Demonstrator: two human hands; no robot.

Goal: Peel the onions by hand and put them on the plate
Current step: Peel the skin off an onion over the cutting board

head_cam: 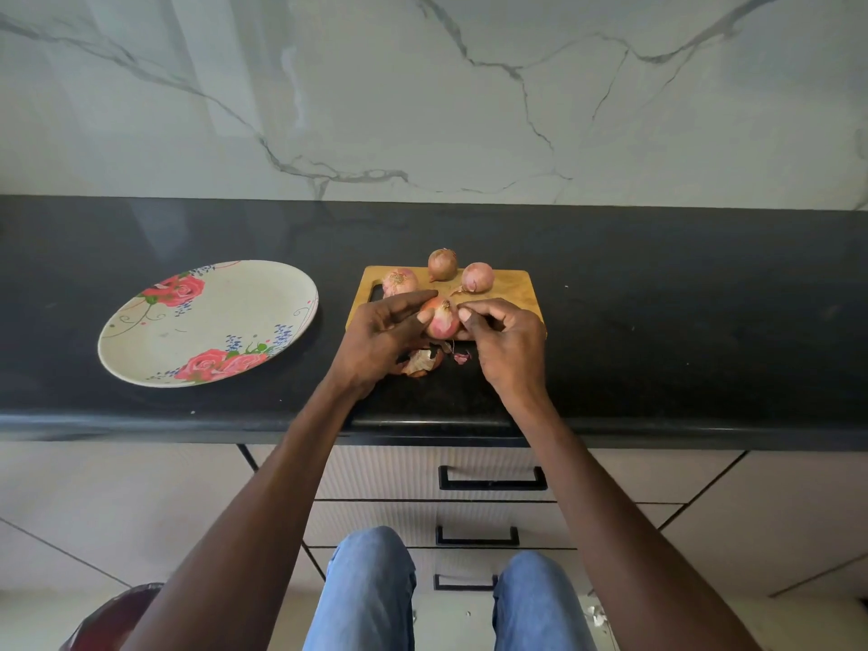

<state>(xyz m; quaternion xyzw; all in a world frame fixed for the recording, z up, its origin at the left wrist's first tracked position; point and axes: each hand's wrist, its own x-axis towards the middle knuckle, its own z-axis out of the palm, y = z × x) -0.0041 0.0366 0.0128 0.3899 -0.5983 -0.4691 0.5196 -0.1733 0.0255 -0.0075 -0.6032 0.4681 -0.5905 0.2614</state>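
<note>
- I am holding one onion [440, 318] in front of me, just above the near edge of the wooden cutting board [512, 284]; it is the one I am peeling at this moment.
- My left hand [375, 338] is gripping this onion from the left side, with the fingers curled around it and the thumb lying on its front.
- My right hand [505, 338] is working on the right side of the same onion; its thumb and fingers are pinching at the skin there, though I cannot tell whether a strip of skin is already between them.
- The onion is looking pink and pale in parts, so I am judging that the peeling is partly done, not finished.
- Some loose peels [425, 361] are lying on the dark desk [657, 321] just below my hands.
- Three other onions are waiting on the board behind my hands: one at the left [399, 280], one at the back edge [442, 264] and one at the right [477, 277]. They are seeming to wear their dry skin.
- The flowered plate [206, 321] is standing well apart to the left on the desk, and no onion is lying on it.
- For the next move, I am thinking the right hand needs to pull the remaining skin away while the left hand turns the onion, and only then to carry it over to the plate.
</note>
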